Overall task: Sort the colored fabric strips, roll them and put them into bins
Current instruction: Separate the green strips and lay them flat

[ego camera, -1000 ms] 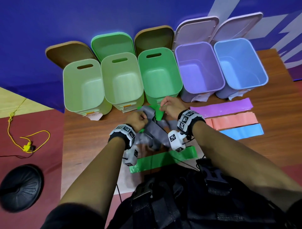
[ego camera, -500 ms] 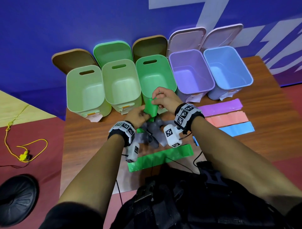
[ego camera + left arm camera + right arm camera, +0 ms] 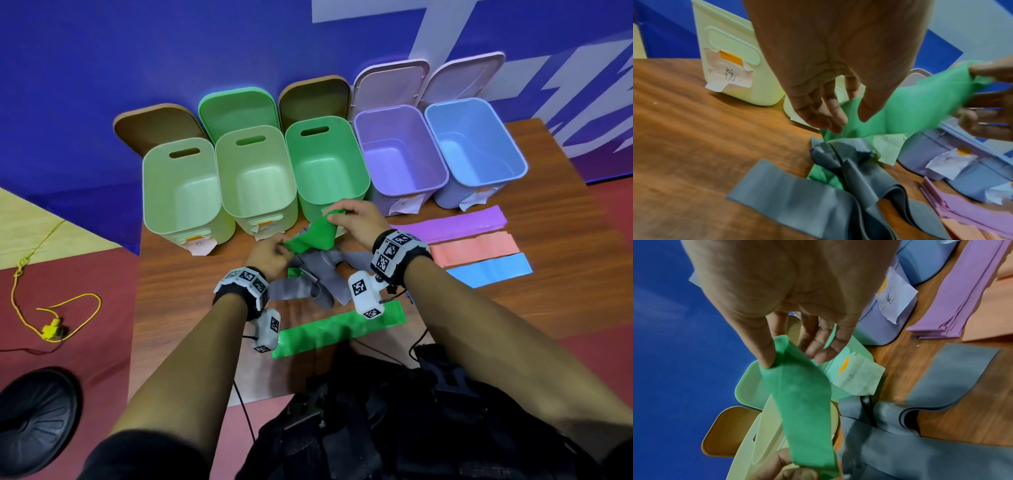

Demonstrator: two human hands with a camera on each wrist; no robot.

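Nearest the person, along the worktop's (image 3: pixel 178 281) front edge, a flat bright-green fabric strip (image 3: pixel 339 329) lay already sorted out. Just beyond it sat the tangled pile of grey fabric strips (image 3: pixel 318 277), loosely folded over one another.

Above that pile the change was plain: a second green fabric strip (image 3: pixel 313 233), which a second earlier had been buried in the grey tangle, had been drawn up and clear of it, and half a second earlier it had stood more upright than it did now. The left hand (image 3: pixel 269 253) pinched its lower end between thumb and fingers (image 3: pixel 830 112), and the right hand (image 3: pixel 356 222) pinched its upper end, thumb and fingers (image 3: pixel 766 352) curled round the edge. The strip hung slack and slightly twisted between them, soft and matte, its lowest part still close over the grey heap. That probably meant the sorting of this piece was nearly done and it could join its green partner near the front edge.

Toward the right edge lay flat stacks of purple fabric strips (image 3: pixel 452 224), salmon-pink fabric strips (image 3: pixel 476 250) and blue fabric strips (image 3: pixel 493 270). Along the far edge stood five open plastic bins (image 3: pixel 329 164), three green, one purple, one blue, with nothing visible inside, so rolling looked not yet begun.
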